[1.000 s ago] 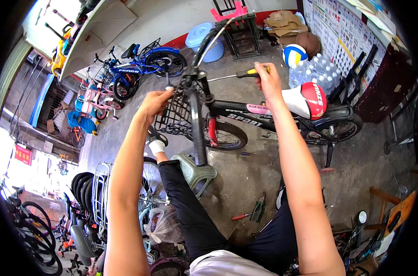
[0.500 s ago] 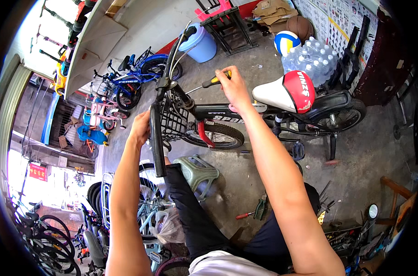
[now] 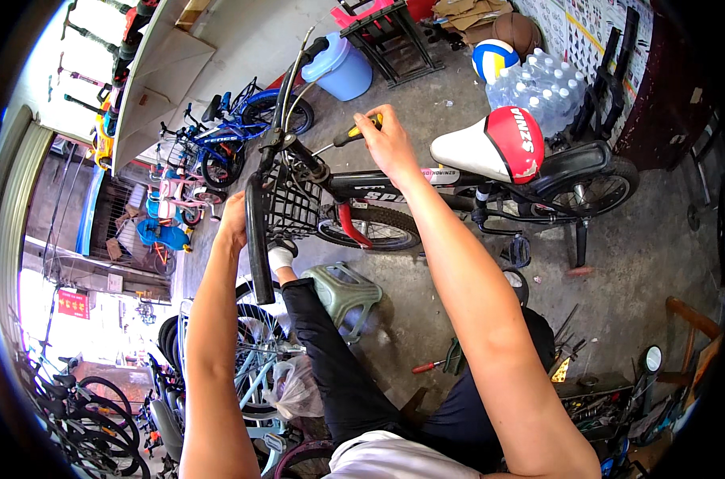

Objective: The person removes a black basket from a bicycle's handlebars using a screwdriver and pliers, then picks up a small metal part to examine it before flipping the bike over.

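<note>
A black child's bicycle (image 3: 378,185) with a red-and-white saddle (image 3: 502,145) stands in front of me. My right hand (image 3: 390,144) is closed around the yellow-and-black handle of a screwdriver (image 3: 353,134). Its thin shaft points left, with the tip close to the handlebar stem (image 3: 294,148) above the frame's front end. My left hand (image 3: 233,221) is at the far side of the handlebar grip (image 3: 258,239), beside the black front basket (image 3: 292,209). Its fingers curl inward and are partly hidden by the grip, so what they hold does not show.
A green plastic stool (image 3: 342,297) stands by my leg, and red-handled pliers (image 3: 430,366) lie on the floor. Behind the bicycle are a blue bucket (image 3: 338,70), balls and a pack of bottles (image 3: 538,92). More bicycles (image 3: 83,407) crowd the left side.
The handlebar has shifted slightly left in view, and both hands with it. The screwdriver has moved left and up, tilted a little more steeply, still in my right hand.
</note>
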`<state>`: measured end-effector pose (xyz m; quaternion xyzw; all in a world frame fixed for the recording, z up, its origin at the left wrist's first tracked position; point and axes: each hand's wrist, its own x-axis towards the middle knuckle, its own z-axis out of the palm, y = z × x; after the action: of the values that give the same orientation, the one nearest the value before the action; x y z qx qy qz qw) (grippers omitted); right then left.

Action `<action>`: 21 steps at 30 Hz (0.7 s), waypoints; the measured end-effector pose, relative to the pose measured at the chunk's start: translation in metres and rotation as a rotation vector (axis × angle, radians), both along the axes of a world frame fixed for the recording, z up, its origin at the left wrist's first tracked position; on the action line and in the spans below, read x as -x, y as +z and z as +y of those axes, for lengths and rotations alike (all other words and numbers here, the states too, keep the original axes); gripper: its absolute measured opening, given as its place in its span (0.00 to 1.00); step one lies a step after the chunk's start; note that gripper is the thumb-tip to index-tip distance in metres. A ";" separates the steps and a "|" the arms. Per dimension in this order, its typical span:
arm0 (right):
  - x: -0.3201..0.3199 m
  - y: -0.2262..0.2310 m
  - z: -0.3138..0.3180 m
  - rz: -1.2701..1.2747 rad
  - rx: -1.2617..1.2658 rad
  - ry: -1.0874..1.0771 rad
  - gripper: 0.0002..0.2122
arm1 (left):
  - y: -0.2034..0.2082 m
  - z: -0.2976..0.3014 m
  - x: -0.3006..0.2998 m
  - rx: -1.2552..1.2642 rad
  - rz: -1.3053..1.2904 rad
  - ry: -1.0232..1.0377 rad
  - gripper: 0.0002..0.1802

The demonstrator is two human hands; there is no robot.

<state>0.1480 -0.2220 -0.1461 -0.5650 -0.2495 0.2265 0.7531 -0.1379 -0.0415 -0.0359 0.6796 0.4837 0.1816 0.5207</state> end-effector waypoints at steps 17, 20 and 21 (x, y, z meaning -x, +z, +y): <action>0.009 0.033 -0.007 0.189 -0.015 0.010 0.21 | 0.010 -0.014 -0.001 -0.158 0.051 -0.068 0.20; 0.001 0.035 -0.012 0.160 0.056 0.064 0.20 | 0.012 -0.008 -0.002 -0.198 0.046 -0.126 0.19; 0.000 0.036 -0.011 0.135 0.062 0.085 0.18 | 0.012 -0.004 -0.002 -0.153 0.055 -0.124 0.19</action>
<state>0.1481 -0.2334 -0.1098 -0.5602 -0.2148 0.3034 0.7403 -0.1363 -0.0454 -0.0239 0.7507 0.4396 0.1667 0.4641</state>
